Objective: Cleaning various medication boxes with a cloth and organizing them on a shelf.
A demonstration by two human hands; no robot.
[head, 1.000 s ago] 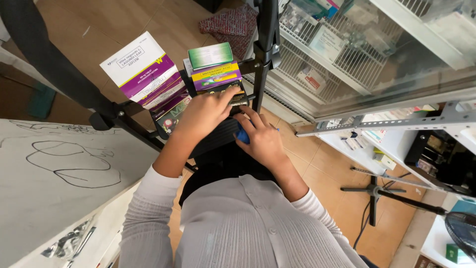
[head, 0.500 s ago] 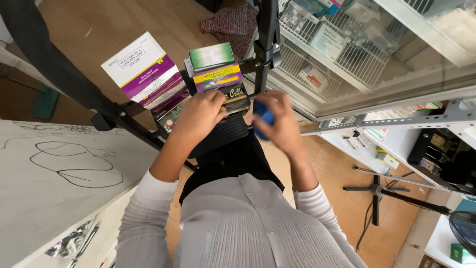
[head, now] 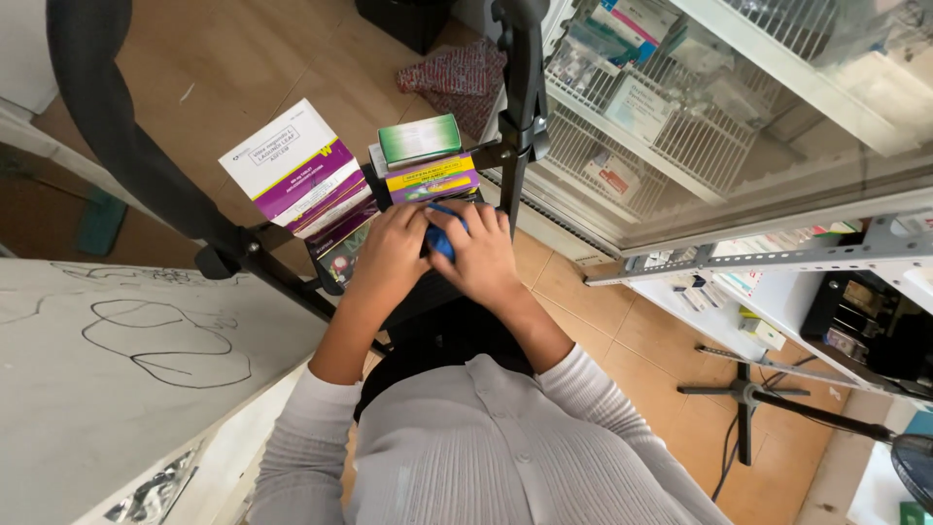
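My left hand (head: 391,253) and my right hand (head: 481,255) meet over a black tray on a stand, just in front of me. A small blue object (head: 442,233) sits between the fingers of my right hand and touches my left hand too. Under the hands lies a dark box, almost fully hidden. Just beyond them stand a purple-and-yellow box (head: 431,179) with a green-and-white box (head: 420,139) on top. To the left lies a stack of white-and-purple boxes (head: 296,167).
A black stand pole (head: 518,97) rises right of the boxes. Glass-fronted wire shelves (head: 680,107) with medicine packs fill the right side. A white table with black scribbles (head: 107,360) is at the left. A tripod base (head: 743,394) stands on the tiled floor.
My right hand swung out to the right with the blue object, then came back against my left hand over the dark box. The view shifted slightly.
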